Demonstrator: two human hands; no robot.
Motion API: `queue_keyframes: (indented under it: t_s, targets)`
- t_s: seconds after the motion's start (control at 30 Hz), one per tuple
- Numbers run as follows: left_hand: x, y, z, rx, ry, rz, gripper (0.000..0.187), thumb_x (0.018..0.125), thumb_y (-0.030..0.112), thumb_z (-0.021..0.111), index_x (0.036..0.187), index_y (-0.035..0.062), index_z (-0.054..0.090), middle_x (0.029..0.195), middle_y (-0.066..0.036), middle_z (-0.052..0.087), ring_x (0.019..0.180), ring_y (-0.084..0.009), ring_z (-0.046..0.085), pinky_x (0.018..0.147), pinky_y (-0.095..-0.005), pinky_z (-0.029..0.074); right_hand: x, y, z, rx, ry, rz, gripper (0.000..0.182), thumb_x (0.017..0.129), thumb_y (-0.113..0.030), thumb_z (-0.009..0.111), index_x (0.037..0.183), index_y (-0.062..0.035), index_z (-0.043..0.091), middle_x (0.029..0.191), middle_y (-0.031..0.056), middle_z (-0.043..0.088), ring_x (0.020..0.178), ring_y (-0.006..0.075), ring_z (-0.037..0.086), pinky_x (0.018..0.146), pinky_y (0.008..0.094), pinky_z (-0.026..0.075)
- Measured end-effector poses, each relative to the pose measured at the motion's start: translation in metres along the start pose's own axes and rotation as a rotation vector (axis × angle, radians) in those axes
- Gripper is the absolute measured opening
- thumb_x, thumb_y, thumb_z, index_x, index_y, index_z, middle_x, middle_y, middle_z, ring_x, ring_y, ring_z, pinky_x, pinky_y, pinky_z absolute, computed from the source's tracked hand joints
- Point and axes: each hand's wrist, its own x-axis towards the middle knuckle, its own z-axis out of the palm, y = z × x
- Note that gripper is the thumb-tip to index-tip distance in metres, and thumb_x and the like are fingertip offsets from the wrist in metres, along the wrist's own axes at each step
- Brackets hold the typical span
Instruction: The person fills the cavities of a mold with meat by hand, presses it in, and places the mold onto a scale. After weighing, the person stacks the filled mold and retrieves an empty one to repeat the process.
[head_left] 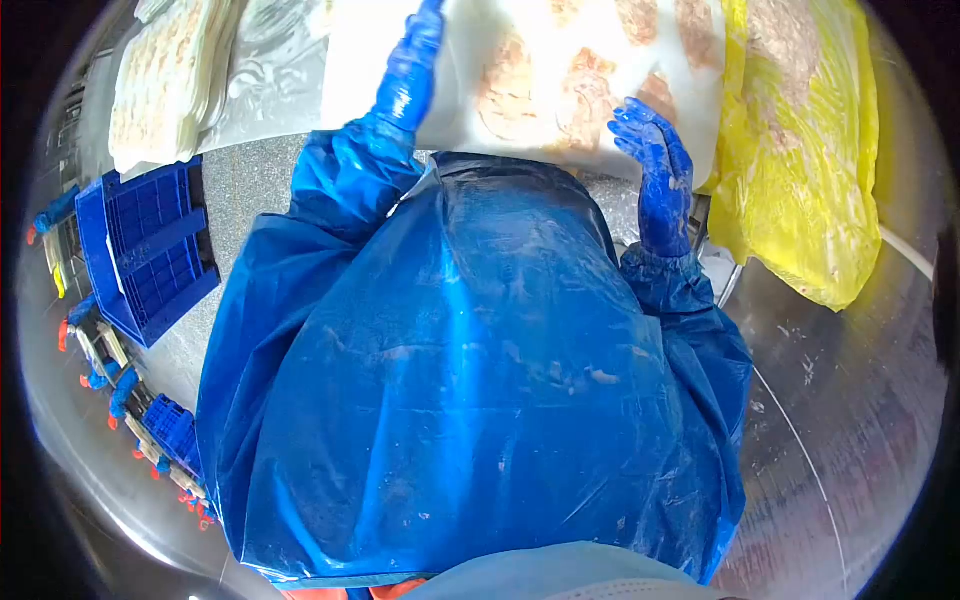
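My left hand [412, 75], in a blue glove, reaches up over the white sheet [455, 120]; its fingers run out of the top of the view. Near the sheet's right side is my right hand [660, 160], also gloved in blue, with its fingers extended beside a flat piece of pale pink meat [657, 97]. Nothing shows in its grasp. More thin meat pieces [585, 95] lie spread on the sheet between the hands.
At the right, yellow plastic film [800, 230] holds a mass of pale meat [785, 45]. Stacked white sheets [165, 85] lie at the upper left. Below them stands a blue crate [155, 245]. Several people in blue sleeves [125, 390] are at the far left.
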Motion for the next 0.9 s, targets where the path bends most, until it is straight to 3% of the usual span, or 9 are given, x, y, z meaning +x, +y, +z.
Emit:
queue_keyframes:
  t_s: [0.03, 0.1, 0.17, 0.2, 0.3, 0.37, 0.43, 0.63, 0.9]
  targets:
    - [0.004, -0.038, -0.013, 0.024, -0.072, -0.075, 0.070, 0.104, 0.044, 0.052, 0.159, 0.0074, 0.028, 0.163, -0.010, 0.034, 0.152, -0.0269, 0.027, 0.125, -0.0425, 0.020, 0.000, 0.000, 0.002, 0.002, -0.001, 0.003, 0.034, 0.103, -0.017, 0.051, 0.127, 0.0044, 0.064, 0.118, 0.0127, 0.070, 0.109, 0.0193, 0.067, 0.098, 0.0330, 0.051]
    - [-0.016, -0.058, 0.027, 1.206, -0.112, 0.479, 0.075, 0.099, 0.041, 0.058, 0.159, 0.0078, 0.029, 0.164, -0.014, 0.030, 0.152, -0.0338, 0.027, 0.124, -0.0458, 0.021, 0.004, -0.005, 0.010, -0.005, -0.071, -0.011, 0.034, 0.103, -0.017, 0.051, 0.126, 0.0032, 0.065, 0.118, 0.0126, 0.070, 0.109, 0.0189, 0.066, 0.099, 0.0329, 0.051]
    - [-0.041, -0.072, 0.048, 1.408, -0.375, 0.426, 0.079, 0.094, 0.040, 0.061, 0.159, 0.0083, 0.029, 0.165, -0.017, 0.027, 0.152, -0.0372, 0.026, 0.124, -0.0497, 0.020, 0.005, -0.011, 0.012, -0.010, -0.094, -0.020, 0.032, 0.103, -0.016, 0.052, 0.126, 0.0021, 0.066, 0.118, 0.0120, 0.070, 0.110, 0.0188, 0.066, 0.100, 0.0329, 0.050]
    - [-0.046, -0.068, 0.045, 1.354, -0.519, 0.402, 0.080, 0.094, 0.042, 0.060, 0.159, 0.0085, 0.029, 0.165, -0.017, 0.027, 0.153, -0.0362, 0.023, 0.125, -0.0510, 0.016, 0.007, -0.010, 0.010, -0.029, -0.065, -0.033, 0.031, 0.103, -0.016, 0.053, 0.126, 0.0020, 0.066, 0.117, 0.0112, 0.070, 0.109, 0.0185, 0.066, 0.099, 0.0328, 0.050]
    - [-0.068, -0.051, 0.020, 1.383, -0.513, 0.321, 0.081, 0.094, 0.043, 0.060, 0.160, 0.0087, 0.028, 0.166, -0.018, 0.024, 0.154, -0.0379, 0.019, 0.125, -0.0522, 0.013, 0.019, -0.002, -0.001, -0.065, -0.041, -0.033, 0.035, 0.100, -0.016, 0.058, 0.129, 0.0018, 0.064, 0.125, 0.0141, 0.068, 0.118, 0.0244, 0.063, 0.105, 0.0372, 0.048]
    - [-0.069, -0.042, 0.019, 1.385, -0.455, 0.279, 0.082, 0.091, 0.034, 0.068, 0.159, 0.0077, 0.030, 0.165, -0.019, 0.025, 0.154, -0.0386, 0.021, 0.124, -0.0544, 0.015, 0.037, 0.015, 0.004, -0.683, 0.037, -0.464, 0.050, 0.097, -0.021, 0.063, 0.142, 0.0005, 0.054, 0.143, 0.0202, 0.056, 0.137, 0.0323, 0.050, 0.116, 0.0432, 0.038]
    - [-0.059, -0.044, 0.019, 1.347, -0.180, 0.367, 0.082, 0.092, 0.035, 0.066, 0.159, 0.0057, 0.028, 0.165, -0.020, 0.024, 0.154, -0.0413, 0.019, 0.124, -0.0568, 0.013, 0.052, 0.031, 0.028, -1.028, 0.024, -0.747, 0.078, 0.094, -0.036, 0.067, 0.157, -0.0035, 0.033, 0.162, 0.0226, 0.031, 0.152, 0.0393, 0.023, 0.124, 0.0525, 0.018]
    - [-0.051, -0.054, 0.030, 1.362, -0.100, 0.362, 0.082, 0.096, 0.036, 0.060, 0.160, 0.0019, 0.023, 0.166, -0.023, 0.020, 0.155, -0.0414, 0.016, 0.124, -0.0573, 0.008, 0.084, 0.053, 0.049, -1.136, -0.150, -0.698, 0.084, 0.095, -0.047, 0.061, 0.158, -0.0036, 0.028, 0.163, 0.0250, 0.025, 0.154, 0.0414, 0.018, 0.125, 0.0550, 0.011]
    - [-0.049, -0.076, 0.066, 1.363, -0.331, 0.331, 0.084, 0.089, 0.038, 0.069, 0.157, 0.0051, 0.032, 0.164, -0.022, 0.027, 0.153, -0.0406, 0.023, 0.124, -0.0540, 0.014, 0.061, 0.050, 0.016, -1.135, -0.311, -0.581, 0.073, 0.097, -0.030, 0.056, 0.159, -0.0042, 0.028, 0.163, 0.0185, 0.030, 0.154, 0.0359, 0.020, 0.125, 0.0501, 0.013]
